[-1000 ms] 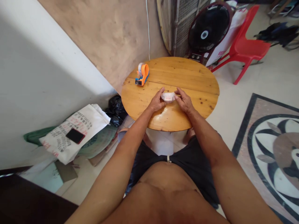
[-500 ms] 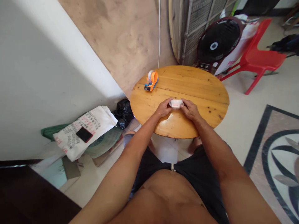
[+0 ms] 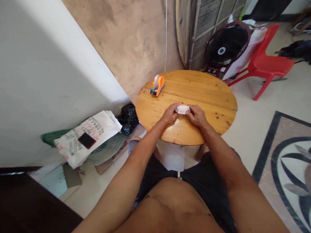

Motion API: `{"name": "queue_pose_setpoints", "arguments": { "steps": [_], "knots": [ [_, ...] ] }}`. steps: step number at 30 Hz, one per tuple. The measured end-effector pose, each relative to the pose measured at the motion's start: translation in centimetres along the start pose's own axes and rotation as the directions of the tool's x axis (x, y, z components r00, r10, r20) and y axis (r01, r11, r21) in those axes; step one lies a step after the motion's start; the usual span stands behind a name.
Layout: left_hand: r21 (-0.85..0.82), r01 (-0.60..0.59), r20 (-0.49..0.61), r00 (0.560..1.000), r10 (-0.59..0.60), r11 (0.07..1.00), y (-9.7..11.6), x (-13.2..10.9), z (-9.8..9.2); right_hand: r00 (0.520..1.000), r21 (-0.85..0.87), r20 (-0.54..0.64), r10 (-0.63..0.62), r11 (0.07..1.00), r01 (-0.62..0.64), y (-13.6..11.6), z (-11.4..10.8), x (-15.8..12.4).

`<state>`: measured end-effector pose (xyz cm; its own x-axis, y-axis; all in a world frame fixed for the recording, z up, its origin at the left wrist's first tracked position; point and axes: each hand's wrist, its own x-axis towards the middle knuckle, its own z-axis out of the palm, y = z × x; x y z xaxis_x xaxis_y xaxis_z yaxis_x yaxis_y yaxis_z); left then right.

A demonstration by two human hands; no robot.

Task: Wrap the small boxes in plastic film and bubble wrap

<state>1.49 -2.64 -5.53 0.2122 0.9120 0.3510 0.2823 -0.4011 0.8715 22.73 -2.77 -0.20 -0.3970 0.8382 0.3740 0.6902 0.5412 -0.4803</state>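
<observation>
A small white packet (image 3: 182, 109) with a faint pink mark lies between my two hands on the round wooden table (image 3: 213, 94). My left hand (image 3: 169, 114) pinches its left end, fingers curled. At the packet's right end my right hand (image 3: 197, 115) grips it the same way. Both hands rest on the tabletop near its front edge. An orange tape dispenser (image 3: 157, 85) sits at the table's far left, well away from my hands.
A black fan (image 3: 225, 48) and a red plastic chair (image 3: 269, 64) stand behind the table. On the floor at the left lie a white printed sack (image 3: 82, 139) with a dark phone (image 3: 86, 140) on it, and a black bag (image 3: 128, 118). A patterned floor inlay (image 3: 289, 161) is at right.
The view has shifted, so the table sits further right and lower in frame. My hands have closed in tighter on the packet; it has stayed in the same spot on the table.
</observation>
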Motion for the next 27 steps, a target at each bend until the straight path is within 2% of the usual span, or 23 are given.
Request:
{"name": "queue_pose_setpoints", "arguments": {
  "steps": [6, 15, 27],
  "knots": [
    [0.061, -0.095, -0.006, 0.995, 0.096, 0.994, -0.3, 0.0, 0.2, 0.999, 0.003, -0.017, -0.047, 0.999, 0.047, 0.2, 0.1, -0.1],
    [0.091, -0.071, 0.014, 0.997, 0.07, 0.993, 0.1, 0.0, 0.0, 0.997, -0.002, -0.027, -0.076, 0.997, 0.076, 0.6, 0.3, -0.2],
    [0.048, -0.144, -0.017, 0.989, 0.145, 0.988, -0.9, 0.1, 0.2, 0.995, 0.003, -0.019, -0.097, 0.995, 0.097, 0.2, 0.0, -0.2]
  ]
}}
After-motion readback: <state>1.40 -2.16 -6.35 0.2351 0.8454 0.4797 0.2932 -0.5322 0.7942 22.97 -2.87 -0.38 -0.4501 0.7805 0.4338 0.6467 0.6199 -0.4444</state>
